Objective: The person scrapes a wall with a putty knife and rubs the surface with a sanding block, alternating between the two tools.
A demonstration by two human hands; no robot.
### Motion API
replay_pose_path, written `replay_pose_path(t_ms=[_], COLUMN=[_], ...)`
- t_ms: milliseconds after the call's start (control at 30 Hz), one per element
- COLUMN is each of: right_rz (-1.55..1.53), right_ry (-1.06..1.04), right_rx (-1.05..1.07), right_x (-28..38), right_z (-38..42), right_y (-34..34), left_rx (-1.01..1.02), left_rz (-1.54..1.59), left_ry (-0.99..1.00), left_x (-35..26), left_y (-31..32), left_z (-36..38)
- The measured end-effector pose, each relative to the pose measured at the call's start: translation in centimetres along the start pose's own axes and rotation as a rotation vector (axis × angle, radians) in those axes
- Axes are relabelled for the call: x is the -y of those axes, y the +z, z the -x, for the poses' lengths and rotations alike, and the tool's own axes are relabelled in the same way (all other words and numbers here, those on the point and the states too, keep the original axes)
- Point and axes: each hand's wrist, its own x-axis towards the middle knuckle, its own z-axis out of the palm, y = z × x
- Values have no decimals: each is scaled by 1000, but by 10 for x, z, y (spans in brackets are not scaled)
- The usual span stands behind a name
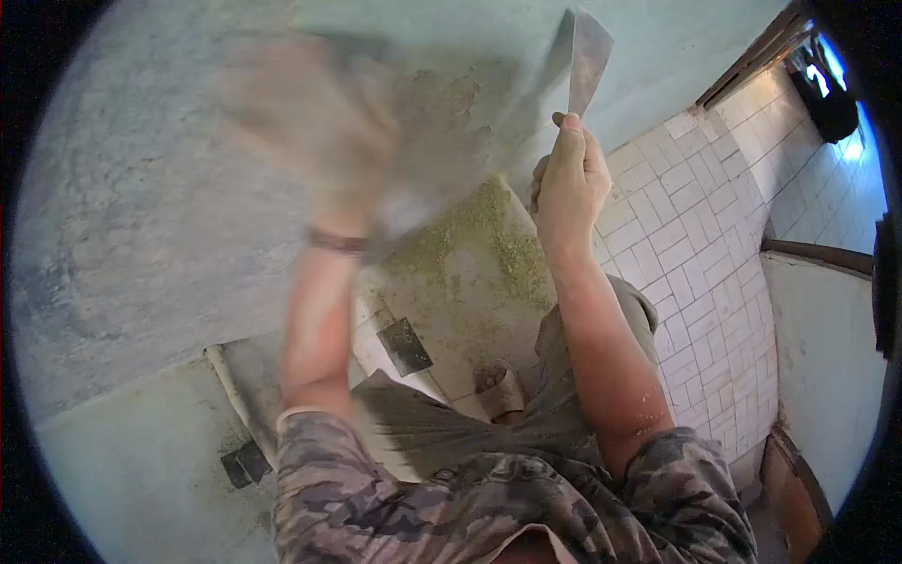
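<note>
A flat metal scraper (589, 61) with a thin triangular blade points upward in my right hand (571, 179), whose fingers are closed round its handle near the pale green wall (658, 47). My left hand (315, 122) is smeared by motion in front of the rough, grey, patchy wall surface (141, 188). A dark band circles the left wrist. Whether the left hand holds or touches anything is too blurred to tell. Between the arms, a patch of wall with flaking paint (451, 103) shows.
Greenish dust and crumbs lie on the floor (470, 249) below. A dark square plate (404, 346) and another dark piece (246, 464) are at lower left, beside a pipe (230, 390). Brick-pattern tiles (695, 235) and a doorway frame (752, 56) are at right.
</note>
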Motion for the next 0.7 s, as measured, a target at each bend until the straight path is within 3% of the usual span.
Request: replay_pose_path(t_ms=[33,67,100,133,200,233,267,333,400,433,500,533,600,667,700], right_rz=[-9,9,26,36,41,40,38,45,21,-4,23,47,70,76,89], right_ry=[-2,8,-23,-59,-57,-63,-57,-97,-45,-2,-27,-66,-78,-104,-85], right_rx=[-3,-2,2,0,15,42,38,28,21,25,35,44,63,61,39], right_x=[0,-3,-4,-4,0,2,2,-3,-3,-4,-7,-7,-11,-8,-5], right_z=[2,4,2,-1,0,0,-3,-3,-2,0,4,2,2,-4,-5], right_y=[-3,-6,-7,-8,-11,-11,-9,-9,-6,-4,-4,-5,-9,-12,-14], left_rx=[182,617,420,417,686,847,536,33,-163,-154,-67,224,573,685,851], left_rz=[126,44,-154,-144,360,292,93,6,-54,-55,-322,-14,-40,214,278], left_ry=[45,130,433,435,190,63,123,37,-115,-111,-8,13,456,298,173], left_x=[-25,-44,-49,-50,-40,-30,-11,16,44,38,3,-23,-34,-19,-7], left_y=[34,55,67,69,62,39,31,-11,-39,-27,16,27,56,73,56], left_z=[57,118,163,170,185,145,126,29,-33,-22,35,81,181,252,238])
